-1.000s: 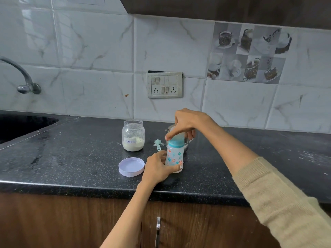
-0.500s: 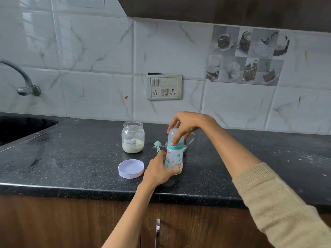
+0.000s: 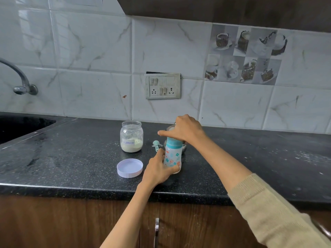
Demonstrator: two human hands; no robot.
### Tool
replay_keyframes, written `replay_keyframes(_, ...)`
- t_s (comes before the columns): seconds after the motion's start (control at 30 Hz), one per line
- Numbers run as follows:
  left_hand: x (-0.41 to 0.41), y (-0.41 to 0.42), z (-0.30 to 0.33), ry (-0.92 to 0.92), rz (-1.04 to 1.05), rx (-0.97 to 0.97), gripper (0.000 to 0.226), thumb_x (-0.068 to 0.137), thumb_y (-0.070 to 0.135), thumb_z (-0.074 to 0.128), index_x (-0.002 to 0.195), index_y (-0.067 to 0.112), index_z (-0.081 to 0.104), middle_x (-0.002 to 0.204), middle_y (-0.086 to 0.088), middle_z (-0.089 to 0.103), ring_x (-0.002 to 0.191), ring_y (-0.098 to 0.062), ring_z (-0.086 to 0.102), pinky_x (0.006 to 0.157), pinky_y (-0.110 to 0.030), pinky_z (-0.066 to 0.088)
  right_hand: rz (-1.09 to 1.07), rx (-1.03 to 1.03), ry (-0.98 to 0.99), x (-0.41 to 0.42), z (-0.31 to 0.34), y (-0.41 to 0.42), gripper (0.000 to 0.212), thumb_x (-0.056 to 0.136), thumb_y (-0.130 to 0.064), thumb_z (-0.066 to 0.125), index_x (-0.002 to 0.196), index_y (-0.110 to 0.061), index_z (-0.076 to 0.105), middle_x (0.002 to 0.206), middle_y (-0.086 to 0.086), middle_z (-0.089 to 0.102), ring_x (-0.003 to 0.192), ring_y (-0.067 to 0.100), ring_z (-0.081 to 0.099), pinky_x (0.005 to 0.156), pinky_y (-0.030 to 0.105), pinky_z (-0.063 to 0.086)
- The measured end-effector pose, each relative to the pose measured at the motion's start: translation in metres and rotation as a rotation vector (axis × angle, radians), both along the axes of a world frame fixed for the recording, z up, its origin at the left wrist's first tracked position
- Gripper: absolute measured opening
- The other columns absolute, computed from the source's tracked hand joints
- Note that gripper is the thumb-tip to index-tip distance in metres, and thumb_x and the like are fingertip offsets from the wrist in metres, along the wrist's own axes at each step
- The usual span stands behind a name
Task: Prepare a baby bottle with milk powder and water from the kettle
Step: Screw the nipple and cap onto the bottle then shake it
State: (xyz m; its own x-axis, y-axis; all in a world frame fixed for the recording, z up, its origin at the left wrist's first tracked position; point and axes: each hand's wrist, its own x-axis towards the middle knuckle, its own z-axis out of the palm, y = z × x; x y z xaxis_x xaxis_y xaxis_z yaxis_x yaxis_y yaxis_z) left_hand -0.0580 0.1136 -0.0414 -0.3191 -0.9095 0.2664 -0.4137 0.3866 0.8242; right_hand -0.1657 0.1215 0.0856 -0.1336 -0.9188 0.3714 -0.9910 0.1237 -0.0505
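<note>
Fingers (image 3: 172, 134) curl over upright bottle (image 3: 172, 158) cap.

Jar (image 3: 131, 136) left of bottle (image 3: 173, 156), scoop (image 3: 156, 144) between them, lid (image 3: 129, 167) before jar, all on counter (image 3: 71, 158)

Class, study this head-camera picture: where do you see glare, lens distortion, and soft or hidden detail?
Head view: window glare on the upper-left wall tiles; wide-angle bending curves the counter edge; the jar label is too soft to read; the right hand hides the bottle top.
</note>
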Motion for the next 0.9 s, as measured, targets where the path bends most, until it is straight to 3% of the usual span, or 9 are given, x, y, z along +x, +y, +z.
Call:
replay_keyframes(0.1, 0.001, 0.0, 0.0, 0.011, -0.009, 0.006, 0.052, 0.069, 0.032, 0.078, 0.107, 0.021, 0.045, 0.125, -0.003, 0.061, 0.111, -0.02, 0.06, 0.09, -0.034, 0.048, 0.059, 0.299, -0.078, -0.005, 0.018, 0.003, 0.079, 0.063, -0.077, 0.061, 0.103, -0.009, 0.061, 0.099, 0.005, 0.061, 0.087, 0.022, 0.06, 0.064, 0.028, 0.046)
replay_keyframes(0.2, 0.001, -0.001, -0.001, 0.021, -0.014, 0.01, 0.049, 0.069, 0.032, 0.079, 0.104, 0.021, 0.046, 0.121, -0.002, 0.062, 0.107, -0.02, 0.061, 0.089, -0.035, 0.051, 0.247, 0.506, -0.138, -0.013, 0.038, 0.004, 0.062, 0.07, -0.045, 0.078, 0.125, -0.025, 0.057, 0.118, 0.001, 0.058, 0.1, 0.021, 0.063, 0.075, 0.028, 0.055)
replay_keyframes(0.37, 0.001, -0.003, -0.003, 0.033, -0.012, 0.005, 0.05, 0.066, 0.033, 0.08, 0.103, 0.017, 0.049, 0.116, 0.0, 0.065, 0.101, -0.018, 0.063, 0.09, -0.04, 0.052, 0.23, 0.474, -0.132, -0.008, 0.042, -0.004, 0.055, 0.061, -0.035, 0.086, 0.11, -0.018, 0.067, 0.103, -0.001, 0.064, 0.084, 0.023, 0.072, 0.078, 0.036, 0.059)
replay_keyframes(0.47, 0.001, -0.002, -0.003, 0.033, -0.009, -0.003, 0.05, 0.066, 0.034, 0.079, 0.103, 0.018, 0.049, 0.116, 0.001, 0.064, 0.103, -0.018, 0.062, 0.089, -0.039, 0.052, 0.122, 0.425, -0.026, 0.0, 0.038, -0.004, 0.052, 0.059, -0.048, 0.083, 0.087, -0.006, 0.067, 0.078, 0.008, 0.072, 0.059, 0.021, 0.071, 0.066, 0.035, 0.061)
replay_keyframes(0.57, 0.001, -0.002, -0.002, 0.02, -0.004, -0.006, 0.05, 0.068, 0.034, 0.079, 0.104, 0.019, 0.047, 0.116, 0.001, 0.062, 0.105, -0.019, 0.06, 0.088, -0.036, 0.05, 0.016, 0.248, 0.045, 0.004, 0.027, -0.002, 0.05, 0.073, -0.053, 0.066, 0.069, -0.004, 0.053, 0.055, 0.006, 0.058, 0.042, 0.02, 0.058, 0.046, 0.025, 0.049)
replay_keyframes(0.67, 0.0, -0.002, -0.002, 0.026, -0.003, -0.006, 0.051, 0.068, 0.033, 0.079, 0.106, 0.019, 0.048, 0.117, -0.001, 0.063, 0.106, -0.019, 0.061, 0.09, -0.038, 0.051, -0.061, 0.18, 0.104, 0.008, 0.021, -0.003, 0.059, 0.08, -0.064, 0.054, 0.072, -0.006, 0.048, 0.07, 0.007, 0.053, 0.052, 0.018, 0.048, 0.057, 0.028, 0.045)
replay_keyframes(0.77, 0.0, -0.001, -0.002, 0.025, 0.002, -0.007, 0.051, 0.067, 0.034, 0.079, 0.105, 0.019, 0.048, 0.117, -0.001, 0.063, 0.105, -0.019, 0.061, 0.09, -0.038, 0.051, -0.058, 0.373, -0.054, 0.009, 0.03, -0.002, 0.075, 0.068, -0.08, 0.052, 0.082, -0.006, 0.051, 0.086, 0.011, 0.062, 0.064, 0.022, 0.062, 0.067, 0.032, 0.056)
replay_keyframes(0.83, 0.001, -0.001, -0.002, 0.027, 0.001, -0.009, 0.052, 0.067, 0.034, 0.079, 0.105, 0.018, 0.048, 0.118, -0.001, 0.063, 0.104, -0.019, 0.062, 0.09, -0.039, 0.051, 0.092, 0.5, -0.143, 0.004, 0.039, -0.002, 0.072, 0.066, -0.072, 0.064, 0.109, -0.015, 0.058, 0.113, 0.008, 0.063, 0.085, 0.021, 0.067, 0.078, 0.034, 0.058)
replay_keyframes(0.9, 0.002, -0.002, -0.002, 0.03, -0.005, -0.01, 0.052, 0.067, 0.033, 0.08, 0.106, 0.018, 0.048, 0.119, -0.001, 0.063, 0.105, -0.019, 0.062, 0.09, -0.039, 0.051, 0.239, 0.554, -0.153, -0.002, 0.049, 0.0, 0.057, 0.071, -0.046, 0.077, 0.121, -0.024, 0.06, 0.122, 0.003, 0.058, 0.099, 0.02, 0.062, 0.083, 0.032, 0.057)
